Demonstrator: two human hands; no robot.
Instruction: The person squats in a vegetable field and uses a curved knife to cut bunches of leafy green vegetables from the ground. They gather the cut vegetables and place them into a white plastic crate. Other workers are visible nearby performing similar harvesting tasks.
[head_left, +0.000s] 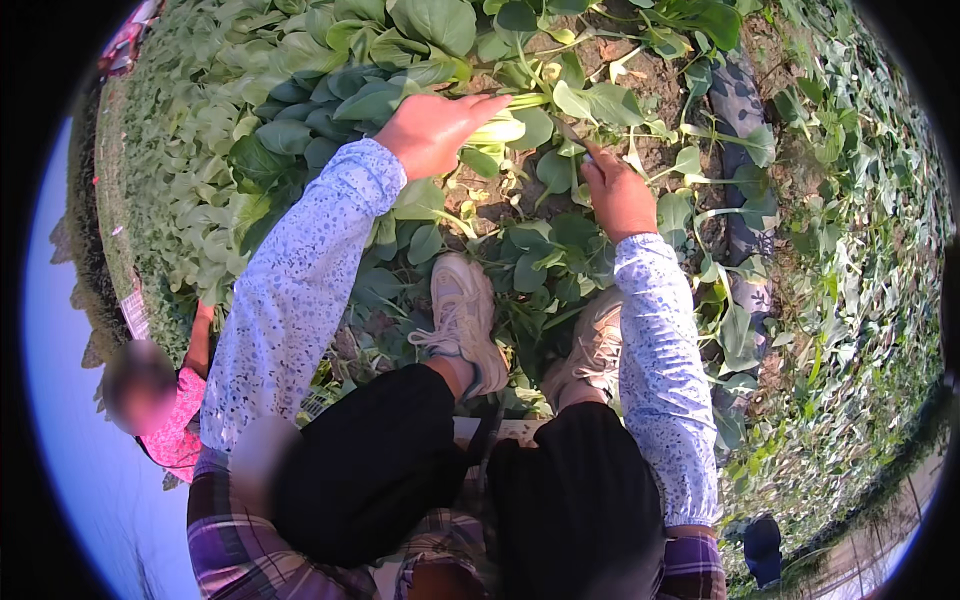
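My left hand (442, 133) grips a head of leafy greens with pale green stalks (496, 132); its dark leaves spread out to the left of the hand. In my right hand (619, 193) is a knife, its thin dark blade (571, 135) pointing up and left toward the cut-looking lower end of the stalks. A gap separates the blade from my left hand. Loose leaves and yellowed bits lie on the soil (480, 196) below the stalks. The knife's handle is mostly hidden by my fingers.
Dense rows of leafy greens (187, 142) fill the left side. A dark plastic strip or hose (739, 112) runs along the right, with low plants beyond it. My shoes (461, 319) stand among leaves. Another person in a pink top (176, 424) is at the far left.
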